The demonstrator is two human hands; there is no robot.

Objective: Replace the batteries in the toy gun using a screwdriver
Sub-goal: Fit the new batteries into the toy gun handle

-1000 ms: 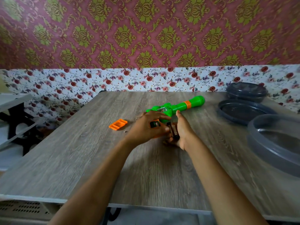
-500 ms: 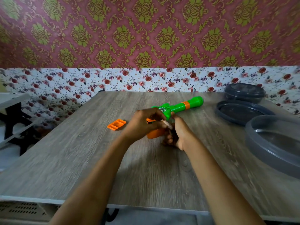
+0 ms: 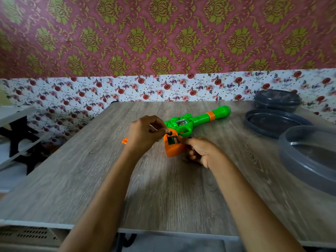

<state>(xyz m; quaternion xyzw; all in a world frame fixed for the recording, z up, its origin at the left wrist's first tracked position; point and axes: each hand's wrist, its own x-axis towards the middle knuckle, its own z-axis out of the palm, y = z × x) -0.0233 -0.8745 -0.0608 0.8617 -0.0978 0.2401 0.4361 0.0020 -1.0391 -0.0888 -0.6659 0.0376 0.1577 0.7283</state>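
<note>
The toy gun [image 3: 198, 119] lies on the wooden table [image 3: 163, 188], its green barrel pointing to the far right. Its orange grip [image 3: 173, 149] faces me with the battery compartment [image 3: 171, 140] open. My left hand [image 3: 145, 133] pinches a small dark battery [image 3: 169, 132] at the top edge of that opening. My right hand [image 3: 200, 151] holds the grip from the right, thumb and forefinger against it. Something dark shows under its curled fingers; I cannot tell what it is. The orange battery cover [image 3: 124, 140] peeks out behind my left wrist.
Dark round plastic containers stand at the right: a lidded bowl [image 3: 277, 100] at the back, a lid [image 3: 272, 124] in front of it and a large one [image 3: 309, 157] at the near right edge. A white shelf [image 3: 16, 115] stands left of the table.
The gun's grip has turned so that its open compartment faces me. My left hand has moved up and left with the battery to the compartment's top. My right hand has shifted onto the grip.
</note>
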